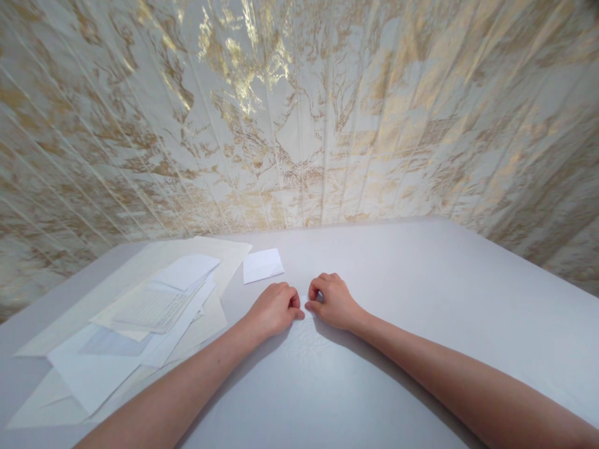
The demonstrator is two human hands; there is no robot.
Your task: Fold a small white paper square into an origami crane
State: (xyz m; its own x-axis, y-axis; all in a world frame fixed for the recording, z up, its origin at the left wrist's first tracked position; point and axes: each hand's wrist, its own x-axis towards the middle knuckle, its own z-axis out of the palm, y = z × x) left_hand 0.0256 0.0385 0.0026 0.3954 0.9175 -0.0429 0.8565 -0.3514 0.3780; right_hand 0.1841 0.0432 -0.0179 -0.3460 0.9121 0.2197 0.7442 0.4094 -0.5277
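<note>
My left hand point(275, 308) and my right hand point(331, 301) lie curled side by side in the middle of the grey table point(421, 268), knuckles almost touching. Both sets of fingers are closed in a pinch. Under them lies a large white sheet point(304, 362), faintly crinkled, which reaches back toward me between my forearms. The fingertips press at its far edge; whether they lift that edge is hidden. A small white folded paper point(262, 265) lies just beyond my left hand, apart from it.
A loose pile of papers and envelopes point(140, 312) covers the left part of the table. A wall with a white and gold pattern point(299, 112) rises right behind the table's far edge.
</note>
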